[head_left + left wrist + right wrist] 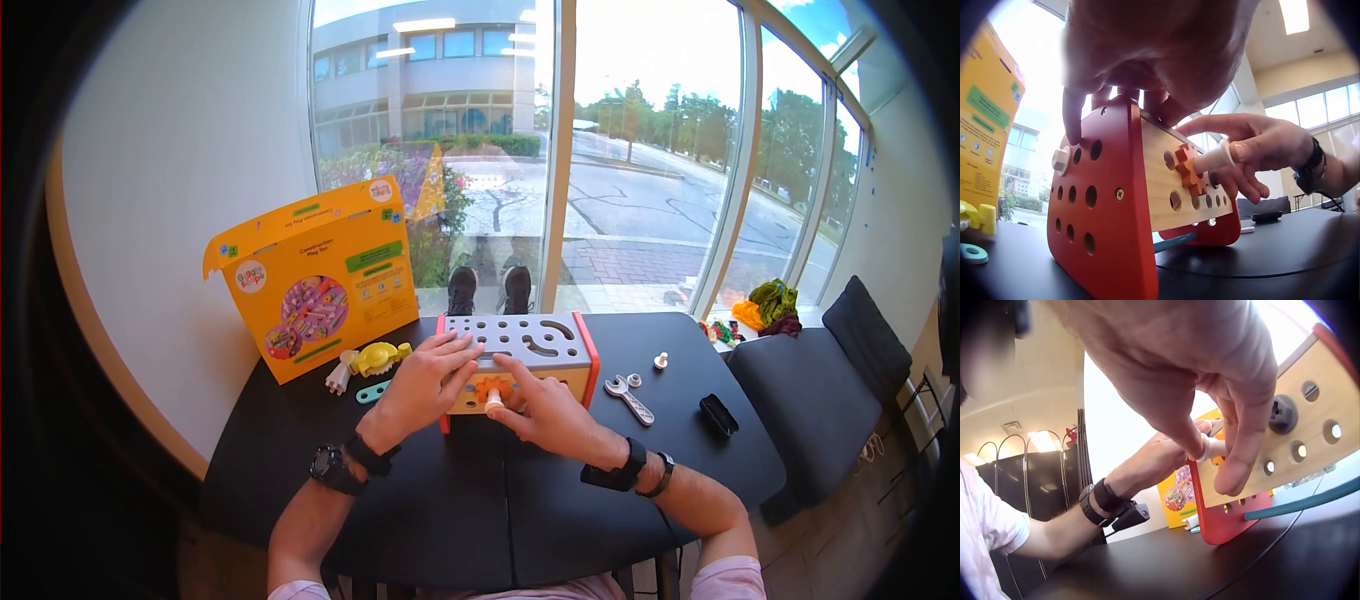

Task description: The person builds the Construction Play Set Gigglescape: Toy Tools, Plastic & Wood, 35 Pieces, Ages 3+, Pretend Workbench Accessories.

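Note:
A toy workbench [560, 345] with a grey perforated top, red ends and wooden sides stands on the black table. My left hand [428, 378] rests on its top left end, with fingers over the edges in the left wrist view. An orange gear [1190, 170] sits against the wooden side panel, with a white bolt [1213, 159] through its middle. My right hand's [548, 405] thumb presses on the bolt's head, and its index finger reaches to the bench's top edge. A second white bolt [1060, 160] sticks out of the red end. In the right wrist view, a grey screw [1283, 414] shows in the panel.
Right of the bench lie a white wrench [630, 400], a small nut [634, 380], a white bolt [661, 361] and a black case [718, 415]. To the left are a yellow toy piece [378, 358], a teal strip [372, 392] and a big yellow box [320, 260].

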`<state>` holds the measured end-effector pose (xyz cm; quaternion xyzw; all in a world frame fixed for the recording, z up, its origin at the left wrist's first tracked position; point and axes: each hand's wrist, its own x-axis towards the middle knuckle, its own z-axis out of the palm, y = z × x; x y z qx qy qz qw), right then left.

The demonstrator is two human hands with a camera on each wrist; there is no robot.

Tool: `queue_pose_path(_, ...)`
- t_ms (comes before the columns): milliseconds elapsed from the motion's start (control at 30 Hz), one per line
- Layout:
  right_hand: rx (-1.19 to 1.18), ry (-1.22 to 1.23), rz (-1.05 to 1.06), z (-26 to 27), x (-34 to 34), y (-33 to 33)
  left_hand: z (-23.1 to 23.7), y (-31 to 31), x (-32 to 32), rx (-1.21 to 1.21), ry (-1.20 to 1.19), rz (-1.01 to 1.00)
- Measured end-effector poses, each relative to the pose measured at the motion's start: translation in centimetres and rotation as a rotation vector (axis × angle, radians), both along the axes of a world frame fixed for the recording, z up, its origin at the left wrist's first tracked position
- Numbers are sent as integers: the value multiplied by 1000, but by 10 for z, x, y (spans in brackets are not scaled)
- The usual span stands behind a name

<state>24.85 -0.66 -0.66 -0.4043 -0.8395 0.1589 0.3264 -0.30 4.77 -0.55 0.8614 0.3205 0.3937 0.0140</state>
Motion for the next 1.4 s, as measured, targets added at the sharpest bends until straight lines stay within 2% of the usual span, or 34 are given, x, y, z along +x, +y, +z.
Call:
queue_pose_path(200, -187, -29, 26, 15, 4, 10, -1, 0, 1, -4, 1, 12)
queue_pose_path(400, 28, 16, 8, -3, 2, 20, 3, 0, 0, 38, 27, -8)
queue_pose_path(600, -32, 31, -26, 3, 1, 18, 2, 2, 0, 43, 52, 8)
queue_pose_path(700, 72, -42, -64, 4, 5, 13, 3, 1, -1, 34, 60, 2)
queue_pose_path(800, 140, -141, 4, 5, 8, -8, 3, -1, 0, 25, 42, 17)
queue_pose_path(900, 219, -409, -183, 4, 14, -30, 3, -4, 1, 18, 37, 25)
queue_pose_path(1000, -72, -512, -86, 16, 28, -42, 4, -6, 0, 9, 39, 26)
queue_pose_path(1100, 65, -429, -143, 5, 41, -51, 4, -6, 0, 3, 43, 16)
queue_pose_path(1200, 66, -347, -247, 4, 58, -50, 6, -10, -3, -25, 55, 6)
queue_pose_path(1300, 282, -100, -435, 6, 69, -41, 15, -15, -10, -69, 74, -38)
queue_pose_path(1333, 392, -124, -466, 9, 74, -38, 18, -15, -13, -85, 81, -58)
queue_pose_path(1400, 437, -64, -447, 14, 81, -32, 19, -16, -19, -69, -6, -31)
